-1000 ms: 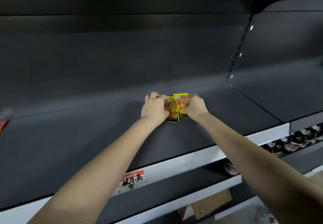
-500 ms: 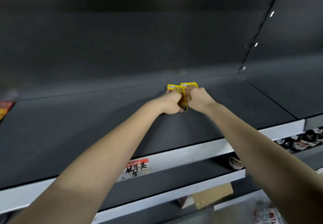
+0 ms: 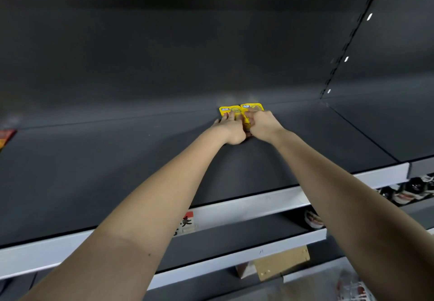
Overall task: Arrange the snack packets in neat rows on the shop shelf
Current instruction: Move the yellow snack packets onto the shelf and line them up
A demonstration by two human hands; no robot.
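Dark grey shelf [image 3: 117, 159] under both hands: left hand [image 3: 231, 128] presses yellow left packet [image 3: 226, 110] flat-fingered, right hand [image 3: 261, 124] pinches right packet [image 3: 254, 107]; white rail [image 3: 258, 204] nearer.

Lower halves of both yellow snack packs are covered: the left packet [image 3: 228, 110] by the left hand [image 3: 231, 129], the right packet [image 3: 253, 107] by the right hand [image 3: 261, 125]. Print on them is too small and soft to read. Can't tell if the right hand's curled fingers [image 3: 249, 115] pinch its pack or just press it. At the far left edge a red packet [image 3: 5, 136] is cut off by the frame. The price label [image 3: 187, 222] on the shelf rail is half behind the left forearm. Dark packs [image 3: 413, 186] at the right edge are blurry and cropped, and the stuff in the bottom right corner is just a smear.
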